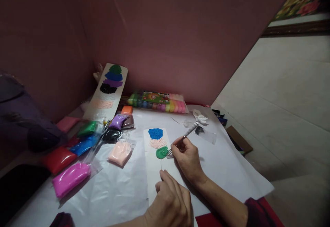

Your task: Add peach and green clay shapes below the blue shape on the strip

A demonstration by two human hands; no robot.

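Note:
A fork (190,131) with a ridged silver handle is pinched in my right hand (189,158). Its tines touch the right edge of a green clay patch (162,152), which bears grooves. That patch lies on a white card strip (152,172), below a peach clay patch (157,143) and a blue clay patch (155,133). My left hand (171,199) is closed over the lower part of the card. A thin, dark needle-like stick (161,164) runs from its fingertips up to the green clay; what lies inside the fingers is hidden.
Several bagged clays, including a pink one (72,179) and a peach one (120,153), lie at left. A finished-looking card (108,89) leans at the back, beside a pack of coloured clay (157,101). Crumpled white tissue (199,116) lies back right.

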